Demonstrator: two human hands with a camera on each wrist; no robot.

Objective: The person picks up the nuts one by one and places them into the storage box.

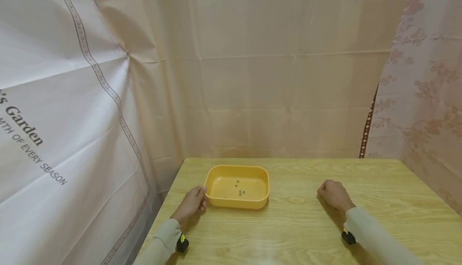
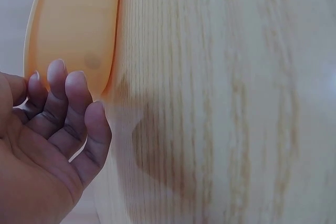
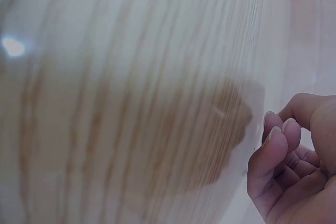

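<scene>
A yellow plastic tray (image 1: 236,203) with rounded corners stands on the table, with several tiny dark ring-shaped pieces (image 1: 240,193) scattered on its floor. At its left end my left hand (image 1: 191,204) pinches the rim, thumb at the top edge. In the left wrist view, the other fingers (image 2: 79,98) curl loosely beside the tray's end wall (image 2: 79,30). Well to the right of the tray, my right hand (image 1: 335,195) is low over the tabletop, fingers curled. The right wrist view has its thumb and fingertips (image 3: 275,139) drawn together, with no object visible between them.
The pale wood-grain table (image 1: 288,225) ends at a back edge close behind the tray. Beige cloth (image 1: 274,68) hangs behind it, with a printed white cloth (image 1: 72,108) on the left and a floral one (image 1: 426,96) on the right. Each wrist wears a small black device (image 1: 182,243).
</scene>
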